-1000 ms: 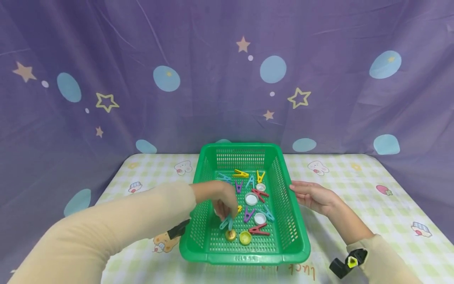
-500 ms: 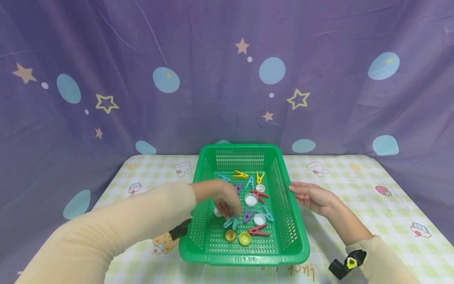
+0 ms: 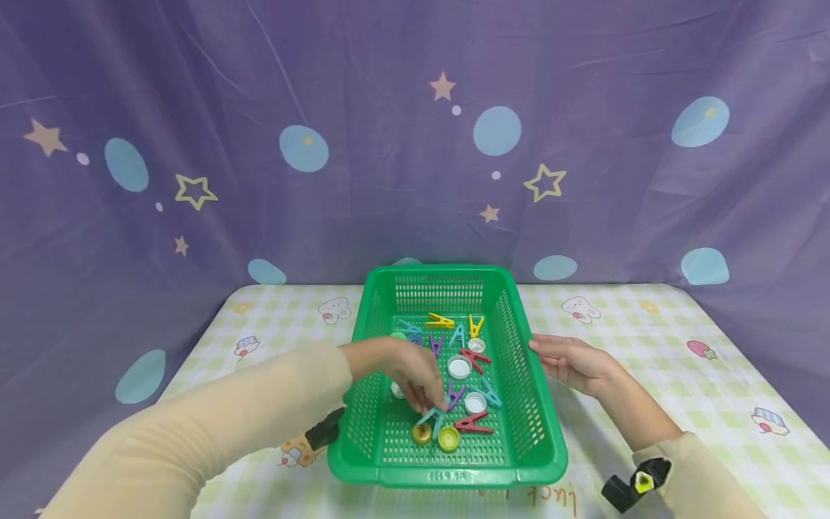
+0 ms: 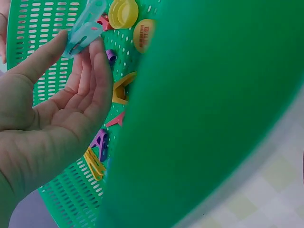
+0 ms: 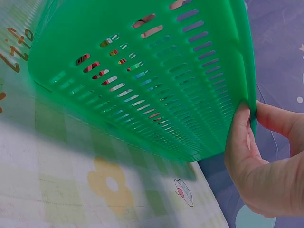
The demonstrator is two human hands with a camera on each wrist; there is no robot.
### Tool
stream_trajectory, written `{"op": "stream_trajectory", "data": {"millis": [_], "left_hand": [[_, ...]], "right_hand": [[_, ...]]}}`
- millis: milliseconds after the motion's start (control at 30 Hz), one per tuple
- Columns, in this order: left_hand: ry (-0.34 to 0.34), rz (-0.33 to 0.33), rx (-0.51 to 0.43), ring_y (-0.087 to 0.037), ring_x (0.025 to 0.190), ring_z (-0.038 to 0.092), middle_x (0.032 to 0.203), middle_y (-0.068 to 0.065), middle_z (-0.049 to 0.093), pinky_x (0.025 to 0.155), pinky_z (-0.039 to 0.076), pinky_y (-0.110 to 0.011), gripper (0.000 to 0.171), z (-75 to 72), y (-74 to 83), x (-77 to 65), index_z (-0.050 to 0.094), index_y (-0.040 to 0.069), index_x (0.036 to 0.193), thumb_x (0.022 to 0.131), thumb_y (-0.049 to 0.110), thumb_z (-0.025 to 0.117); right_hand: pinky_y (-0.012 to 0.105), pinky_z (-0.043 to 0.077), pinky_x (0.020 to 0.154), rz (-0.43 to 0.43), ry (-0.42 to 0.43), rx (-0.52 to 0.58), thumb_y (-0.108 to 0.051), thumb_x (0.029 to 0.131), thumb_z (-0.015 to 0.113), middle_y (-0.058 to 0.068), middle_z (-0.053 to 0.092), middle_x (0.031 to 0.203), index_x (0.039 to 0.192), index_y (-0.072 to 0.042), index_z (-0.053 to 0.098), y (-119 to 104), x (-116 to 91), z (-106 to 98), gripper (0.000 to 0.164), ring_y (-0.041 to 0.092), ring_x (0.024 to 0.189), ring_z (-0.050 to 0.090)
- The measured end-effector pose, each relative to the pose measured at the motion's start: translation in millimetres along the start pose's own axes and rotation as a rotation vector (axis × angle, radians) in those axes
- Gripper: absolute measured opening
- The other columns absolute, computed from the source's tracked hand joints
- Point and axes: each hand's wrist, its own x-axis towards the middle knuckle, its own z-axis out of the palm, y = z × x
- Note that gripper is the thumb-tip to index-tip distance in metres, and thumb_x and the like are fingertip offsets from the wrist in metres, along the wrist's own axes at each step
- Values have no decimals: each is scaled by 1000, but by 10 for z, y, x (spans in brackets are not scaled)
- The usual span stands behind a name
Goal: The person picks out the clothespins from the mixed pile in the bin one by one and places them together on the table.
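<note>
Inside the green basket (image 3: 454, 476), my left hand (image 3: 416, 371) pinches a light blue clothespin (image 4: 86, 35) between thumb and fingertips. In the head view this clothespin hangs low over the basket's front part, close to a gold cap (image 3: 421, 433) and a yellow cap (image 3: 448, 438). A purple clothespin (image 3: 456, 396) lies just beyond it, and a red clothespin (image 3: 473, 423) to its right. My right hand (image 3: 576, 364) grips the basket's right rim (image 5: 247, 80), with the thumb and fingers on either side of it.
More clothespins lie farther back, among them yellow (image 3: 441, 321), blue (image 3: 458, 334) and red (image 3: 475, 359) ones. White caps (image 3: 460, 367) are scattered between them. The basket stands on a checked tablecloth (image 3: 622, 339) before a purple curtain (image 3: 415, 180).
My left hand has moved slightly right and toward the basket's front with the light blue clothespin. Caps at the back left have come into view. My right hand stays on the rim.
</note>
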Motion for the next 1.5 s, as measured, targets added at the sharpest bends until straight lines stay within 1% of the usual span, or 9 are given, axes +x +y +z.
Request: {"op": "stream_trajectory", "data": {"millis": [267,433,600,767,933,1167,1267,1400,1500], "left_hand": [[33,22,-34,-12,68,61,72,-2,61,70,57,-23,9,-7,-45,-10,68,5,86,87,13,69],[50,33,-33,-12,68,60,71,-1,60,74,57,-25,8,-20,-59,-12,67,7,83,87,13,69],[57,56,-24,-12,70,59,72,-1,60,85,57,-32,7,-14,-74,-33,67,7,83,87,13,69],[59,69,-21,-12,71,58,74,-1,60,89,57,-35,8,-15,-82,-67,67,6,85,88,14,69],[77,80,-22,-13,72,59,76,-2,61,89,57,-36,11,-35,-91,-102,69,4,92,88,14,69],[107,96,-23,-11,73,58,76,-1,61,91,56,-36,12,-67,-104,-177,69,5,92,88,16,69],[119,103,-24,-11,73,57,76,0,61,89,57,-35,12,-96,-100,-224,69,5,91,88,17,68],[145,109,-29,-11,78,56,84,0,61,86,57,-31,14,-154,-104,-297,68,6,96,89,18,67],[164,111,-34,-12,84,57,91,-1,62,88,56,-30,18,-197,-110,-354,67,6,103,90,19,67]], "right_hand": [[16,55,84,-1,-11,-45,-12,98,54,-8,70,98,147,13,11,22,24,-33,70,1,91,67],[16,55,85,2,-8,-59,-13,98,55,-9,70,98,148,13,12,35,34,-56,71,0,92,67],[16,55,84,4,-1,-52,-13,98,55,-9,70,97,141,4,31,27,24,-61,52,0,91,66],[16,55,84,-6,-32,-23,-11,98,55,-8,71,96,110,-12,57,17,9,-52,12,1,90,67],[16,55,85,-10,-46,-2,-10,97,55,-7,71,97,99,-18,63,8,4,-41,12,2,92,67],[17,55,86,-12,-17,0,-7,98,53,-6,70,99,106,-11,59,12,18,-50,11,3,93,67],[17,55,86,-8,-6,-7,-7,98,52,-5,70,99,119,-3,50,17,28,-55,22,3,93,67],[17,55,86,-6,-10,-27,-7,99,50,-6,70,100,140,8,29,21,42,-56,48,2,92,67],[17,55,86,-7,-13,-44,-7,99,49,-7,70,100,146,13,13,21,45,-51,63,1,93,67]]}}
